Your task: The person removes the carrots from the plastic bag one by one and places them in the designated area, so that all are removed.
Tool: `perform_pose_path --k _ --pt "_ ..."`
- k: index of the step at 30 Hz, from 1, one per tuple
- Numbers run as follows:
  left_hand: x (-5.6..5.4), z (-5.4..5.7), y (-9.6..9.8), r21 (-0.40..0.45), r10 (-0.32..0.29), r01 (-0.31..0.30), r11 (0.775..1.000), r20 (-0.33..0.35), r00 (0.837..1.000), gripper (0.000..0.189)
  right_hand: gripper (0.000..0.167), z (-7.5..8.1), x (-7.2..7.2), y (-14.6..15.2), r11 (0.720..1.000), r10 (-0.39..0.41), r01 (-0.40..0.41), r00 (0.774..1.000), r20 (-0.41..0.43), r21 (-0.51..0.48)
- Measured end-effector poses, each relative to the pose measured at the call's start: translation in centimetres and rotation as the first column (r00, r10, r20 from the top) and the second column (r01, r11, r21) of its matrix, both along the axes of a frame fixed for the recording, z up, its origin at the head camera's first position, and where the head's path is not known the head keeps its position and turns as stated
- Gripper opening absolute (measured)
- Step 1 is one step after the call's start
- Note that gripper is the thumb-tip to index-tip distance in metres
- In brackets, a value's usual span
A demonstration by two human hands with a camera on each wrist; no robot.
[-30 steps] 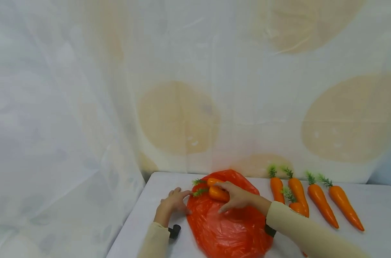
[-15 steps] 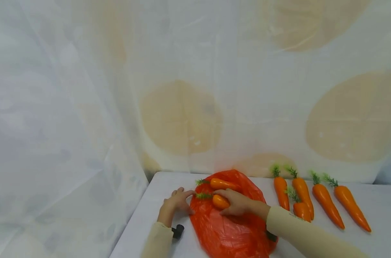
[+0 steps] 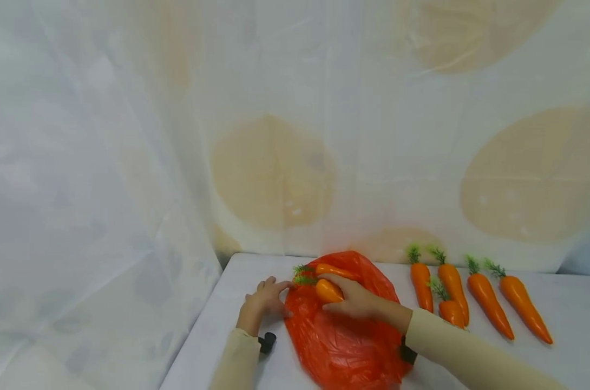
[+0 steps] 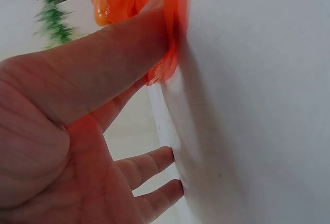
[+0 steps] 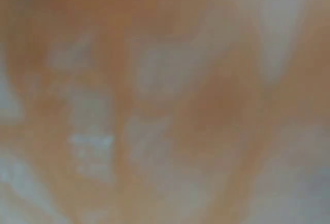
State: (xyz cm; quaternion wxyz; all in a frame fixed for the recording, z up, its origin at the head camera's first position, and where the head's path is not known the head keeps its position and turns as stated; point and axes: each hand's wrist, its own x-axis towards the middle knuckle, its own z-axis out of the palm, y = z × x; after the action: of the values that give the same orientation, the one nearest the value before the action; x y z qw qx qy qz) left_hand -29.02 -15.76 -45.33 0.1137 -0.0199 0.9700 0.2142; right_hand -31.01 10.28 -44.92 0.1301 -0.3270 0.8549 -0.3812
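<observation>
A red plastic bag (image 3: 324, 346) lies spread on the white table. My left hand (image 3: 264, 304) is at its left edge; in the left wrist view the thumb and forefinger pinch the thin red film, while other fingertips touch the tabletop. My right hand (image 3: 353, 298) grips an orange carrot (image 3: 328, 291) over the bag, its green leafy top pointing left. The hand hides the carrot's far end. Just behind it, a second carrot (image 3: 336, 270) lies at the bag, partly covered by the right hand. The right wrist view is filled by blurred orange and whitish film.
Several carrots (image 3: 490, 306) lie on the right side of the table (image 3: 575, 319), leaves toward the back. One shorter-looking carrot (image 3: 452, 313) is partly behind the right sleeve (image 3: 451, 346). A patterned curtain (image 3: 392, 162) hangs behind the table and along the left.
My right hand first covers both carrots, then grips only the nearer one, bringing it slightly toward the back beside the other. The left hand stays at the bag's edge. The head view shifts slightly.
</observation>
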Motion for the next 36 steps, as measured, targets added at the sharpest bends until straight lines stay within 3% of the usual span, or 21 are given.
perform_pose_path --k 5,12,18,24,28,36 --pt "0.0 0.1 0.1 -0.021 -0.015 0.015 1.000 -0.001 1.000 0.057 0.070 1.7 0.7 -0.1 0.994 -0.011 0.019 0.997 0.073 -0.112" --pt "-0.2 -0.1 0.0 -0.006 0.000 0.000 1.000 0.031 1.000 0.056 0.067 2.8 1.4 0.3 0.985 0.005 0.018 0.991 0.131 -0.173" --pt "-0.3 -0.3 -0.1 -0.020 -0.016 0.016 1.000 0.024 1.000 0.058 0.070 3.2 2.2 0.9 0.984 0.010 0.018 0.987 0.161 -0.175" --pt "-0.4 -0.7 0.0 -0.007 -0.054 0.054 0.999 -0.012 0.998 0.057 0.072 4.0 3.2 2.1 0.982 -0.076 0.108 0.978 0.194 -0.158" --pt "-0.4 -0.7 -0.1 -0.008 -0.049 0.049 0.999 -0.012 0.999 0.056 0.067 4.4 3.7 3.3 0.977 -0.113 0.147 0.972 0.208 -0.156" --pt "-0.3 -0.2 -0.1 0.000 -0.021 0.021 1.000 0.008 1.000 0.055 0.062 4.8 3.7 6.3 0.976 -0.169 0.186 0.976 0.141 -0.117"
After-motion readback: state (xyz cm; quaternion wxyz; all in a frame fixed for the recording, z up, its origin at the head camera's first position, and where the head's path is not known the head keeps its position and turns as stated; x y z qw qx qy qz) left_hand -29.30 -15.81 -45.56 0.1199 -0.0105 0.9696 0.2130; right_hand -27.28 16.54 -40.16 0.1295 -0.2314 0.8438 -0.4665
